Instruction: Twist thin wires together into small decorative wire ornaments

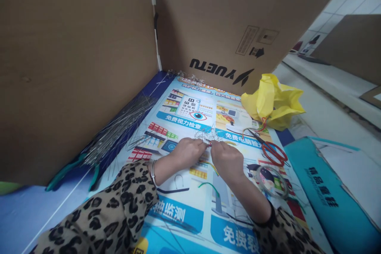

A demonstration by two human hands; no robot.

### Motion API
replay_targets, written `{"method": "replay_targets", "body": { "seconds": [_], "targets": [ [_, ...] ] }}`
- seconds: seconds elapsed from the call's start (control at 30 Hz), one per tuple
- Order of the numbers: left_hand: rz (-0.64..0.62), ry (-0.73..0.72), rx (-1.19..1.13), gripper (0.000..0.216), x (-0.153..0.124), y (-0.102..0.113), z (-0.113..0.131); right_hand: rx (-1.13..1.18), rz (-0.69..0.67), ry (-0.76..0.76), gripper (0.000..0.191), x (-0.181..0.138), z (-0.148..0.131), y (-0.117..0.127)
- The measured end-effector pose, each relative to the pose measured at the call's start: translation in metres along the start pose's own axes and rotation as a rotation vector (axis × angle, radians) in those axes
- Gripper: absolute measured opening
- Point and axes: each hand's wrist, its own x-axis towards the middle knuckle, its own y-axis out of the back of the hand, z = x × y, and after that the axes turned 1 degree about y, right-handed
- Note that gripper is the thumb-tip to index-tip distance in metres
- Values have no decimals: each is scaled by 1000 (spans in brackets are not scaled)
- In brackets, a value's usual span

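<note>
Both hands, left hand (187, 151) and right hand (226, 158), pinch a wire tangle (208, 135).

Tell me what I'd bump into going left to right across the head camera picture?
Green-handled pliers → bundle of thin wires → left hand → right hand → red scissors → teal bag.
</note>
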Motion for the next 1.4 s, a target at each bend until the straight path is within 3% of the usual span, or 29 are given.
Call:
{"method": "replay_targets", "body": {
  "seconds": [0.23,0.4,0.57,0.83,1.03,1.23,1.4],
  "targets": [
    [39,27,-27,10,0,-4,-1,317,-231,-291,22,3,-3,1],
    [35,44,-46,10,-1,-2,0,430,-372,-391,21,8,-4,6],
    [24,44,-68,11,-1,-2,0,546,-380,-417,20,9,-2,3],
    [16,80,-62,14,-1,-4,0,693,-356,-319,24,8,4,-2],
    [-21,106,-61,14,0,-2,1,733,-358,-305,22,9,3,2],
    [-22,67,-80,12,-1,-3,2,632,-313,-398,21,10,-4,-1],
    [102,242,-47,20,-2,-1,5,628,-268,-442,18,11,-6,-6]
  ]
}}
